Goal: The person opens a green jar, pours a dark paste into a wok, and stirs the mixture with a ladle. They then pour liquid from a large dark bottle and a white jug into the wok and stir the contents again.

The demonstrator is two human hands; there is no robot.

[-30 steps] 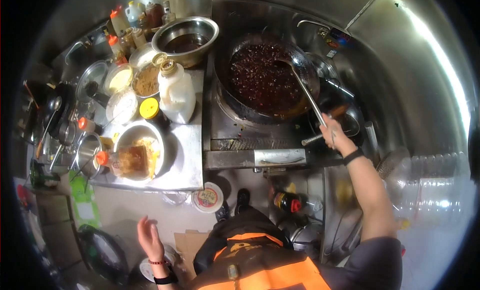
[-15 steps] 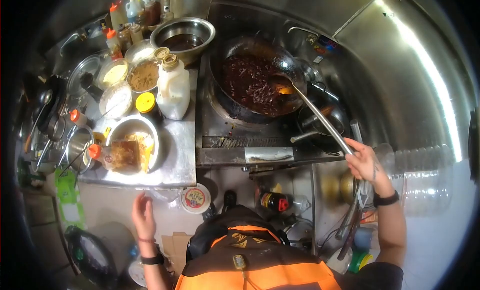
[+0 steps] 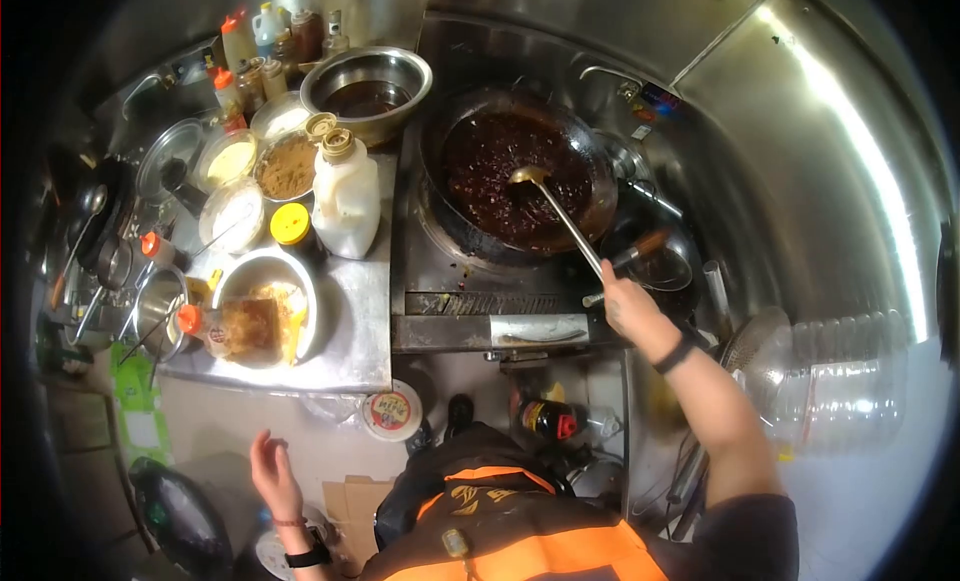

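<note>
My right hand [image 3: 632, 311] is closed round the handle end of a long metal ladle [image 3: 568, 221]. The ladle's bowl rests in the middle of a large black wok [image 3: 600, 196], amid a dark reddish-brown, glistening liquid [image 3: 490, 151]. That wok sits on the stove [image 3: 440, 271]. Low on the left, my left hand [image 3: 272, 471] hangs in front of the counter with its fingers apart, holding nothing. What lies beneath the liquid's surface is hidden.
On the left steel counter [image 3: 350, 351] stand a white jug [image 3: 345, 201], a steel basin [image 3: 420, 91], a white bowl [image 3: 313, 291] with a red-capped bottle [image 3: 240, 326], and several seasoning bowls. A strainer pan [image 3: 665, 266] lies right of the wok. Clear plastic containers [image 3: 835, 381] stand farther right.
My right hand has moved left and forward, carrying the ladle's bowl from the wok's right side to its middle. My left hand has dropped slightly lower.
</note>
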